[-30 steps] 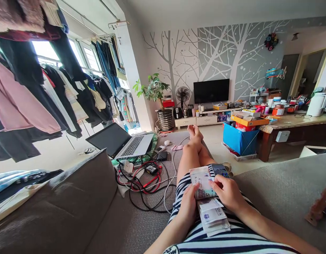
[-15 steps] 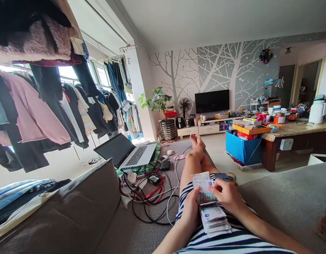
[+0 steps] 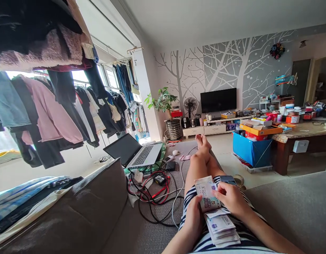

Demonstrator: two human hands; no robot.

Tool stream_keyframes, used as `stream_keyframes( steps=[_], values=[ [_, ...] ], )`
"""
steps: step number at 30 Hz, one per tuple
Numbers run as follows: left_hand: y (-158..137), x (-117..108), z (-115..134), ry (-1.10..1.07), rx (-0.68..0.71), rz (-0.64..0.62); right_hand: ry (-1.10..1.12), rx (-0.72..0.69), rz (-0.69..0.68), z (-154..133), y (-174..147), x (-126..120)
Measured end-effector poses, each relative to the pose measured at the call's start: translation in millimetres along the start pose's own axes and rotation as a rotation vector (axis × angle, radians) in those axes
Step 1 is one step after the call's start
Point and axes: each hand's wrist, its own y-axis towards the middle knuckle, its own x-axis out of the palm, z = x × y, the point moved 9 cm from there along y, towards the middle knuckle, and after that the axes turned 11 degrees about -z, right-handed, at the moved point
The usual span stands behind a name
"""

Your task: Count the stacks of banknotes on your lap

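A small bundle of banknotes (image 3: 205,197), the front one marked with a 5, stands tilted up over my lap. My left hand (image 3: 192,213) grips its lower left side, thumb on the front. At the right edge, my right hand (image 3: 230,198) pinches the notes between thumb and curled fingers. Below the hands, a loose pile of banknotes (image 3: 222,227) rests on the striped clothing (image 3: 206,245) over my thighs; its top note lies askew. Just beyond my right hand a dark phone-like object (image 3: 228,180) lies on my leg, partly covered by the hand.
Left of my legs, tangled cables (image 3: 155,197) and an open laptop (image 3: 142,155) lie on the grey sofa (image 3: 142,236). A blue box (image 3: 251,150) stands beside a cluttered table (image 3: 297,132) at right. Hanging clothes (image 3: 49,109) fill the left side.
The view has turned slightly left, so everything appears further right. A note now lies askew across the top of the pile in my lap. Both hands still hold the bundle.
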Motion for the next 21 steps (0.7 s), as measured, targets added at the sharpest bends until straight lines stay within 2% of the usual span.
stream_keyframes(
  steps=[8,14,19,21],
  values=[
    [5.0,-6.4,-13.5,0.024,-0.095,0.083,0.061,0.025,0.008,14.2,-9.0,3.4],
    [10.5,-20.0,-22.2,-0.006,-0.116,0.105,0.01,0.026,-0.005,3.8,-21.8,-1.6],
    [13.0,-15.8,-20.8,0.083,-0.052,-0.031,-0.039,-0.04,0.017,-4.1,-32.2,-3.8],
    [13.3,-16.9,-19.6,0.109,-0.029,-0.035,-0.047,-0.06,0.02,-6.5,-34.7,-5.4]
  ],
)
